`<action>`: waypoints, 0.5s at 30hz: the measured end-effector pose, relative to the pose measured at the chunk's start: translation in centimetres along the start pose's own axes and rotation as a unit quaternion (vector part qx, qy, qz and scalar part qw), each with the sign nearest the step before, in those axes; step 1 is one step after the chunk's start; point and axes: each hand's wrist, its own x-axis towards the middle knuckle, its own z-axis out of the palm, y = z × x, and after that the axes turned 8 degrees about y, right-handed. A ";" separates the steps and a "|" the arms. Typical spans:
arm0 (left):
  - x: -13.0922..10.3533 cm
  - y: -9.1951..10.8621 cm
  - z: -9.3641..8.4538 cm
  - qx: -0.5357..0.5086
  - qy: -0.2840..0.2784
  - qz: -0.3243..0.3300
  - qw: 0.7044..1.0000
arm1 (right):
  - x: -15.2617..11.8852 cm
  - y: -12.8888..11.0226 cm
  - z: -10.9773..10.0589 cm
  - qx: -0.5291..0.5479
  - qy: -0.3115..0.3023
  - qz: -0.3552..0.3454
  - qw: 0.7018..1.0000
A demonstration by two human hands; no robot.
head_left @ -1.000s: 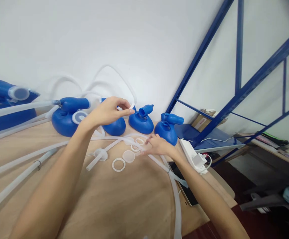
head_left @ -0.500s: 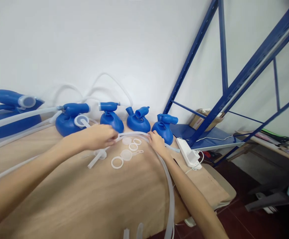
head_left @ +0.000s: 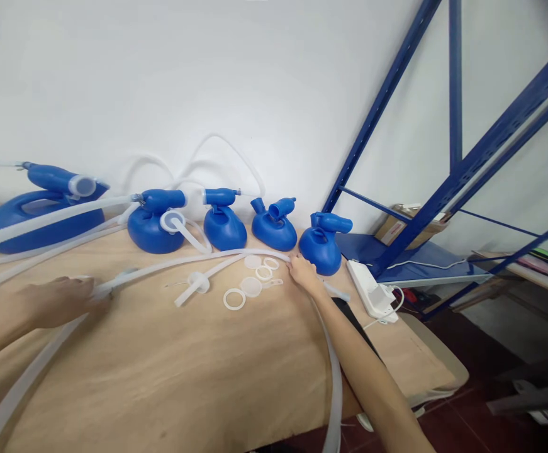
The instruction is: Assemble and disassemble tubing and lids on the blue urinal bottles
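Observation:
A long translucent plastic tube (head_left: 170, 262) stretches across the table between both hands. My left hand (head_left: 63, 301), slightly smeared by motion, is closed on it at the left. My right hand (head_left: 302, 273) grips the tube near the blue jug (head_left: 321, 250) farthest right; its fingertips are partly hidden. From the right hand a length of tubing (head_left: 334, 377) hangs down past the table's front edge. Behind the stretched tube lies a short tube (head_left: 187, 294) pushed through a white disc (head_left: 199, 282). White rings (head_left: 234, 299) and a translucent round cap (head_left: 251, 287) lie in front of the tube.
Several blue plastic jugs (head_left: 274, 231) line the wall, some with tubes fitted. A white power strip (head_left: 368, 286) with a plugged-in adapter sits at the table's right. Beyond stands a blue metal rack (head_left: 391, 251) with a cardboard box (head_left: 399, 228) on its shelf.
My left hand has swept left and down along the table, pulling the tube straighter. My right hand keeps its place by the right-hand jug. The view has shifted slightly left.

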 end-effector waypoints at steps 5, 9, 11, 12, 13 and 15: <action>0.9 1.6 -0.7 -0.019 -0.006 0.028 0.999 | 1.0 -0.8 -0.1 0.009 0.044 0.005 0.999; 2.3 4.6 -1.3 -0.110 -0.026 -0.024 0.993 | 1.7 -1.2 0.9 0.023 0.047 -0.009 0.999; 3.0 6.3 -0.9 -0.187 -0.038 -0.034 0.981 | 2.1 -1.1 1.4 0.030 0.040 -0.015 0.999; 3.3 7.1 -0.6 -0.221 -0.047 -0.033 0.974 | 2.4 -1.0 1.7 0.034 0.037 -0.015 0.999; 3.6 7.8 -0.3 -0.247 -0.054 -0.030 0.967 | 2.6 -0.8 1.8 0.037 0.033 -0.014 0.999; 4.1 8.9 0.4 -0.287 -0.062 -0.026 0.956 | 2.9 -0.5 1.9 0.046 0.022 -0.010 0.999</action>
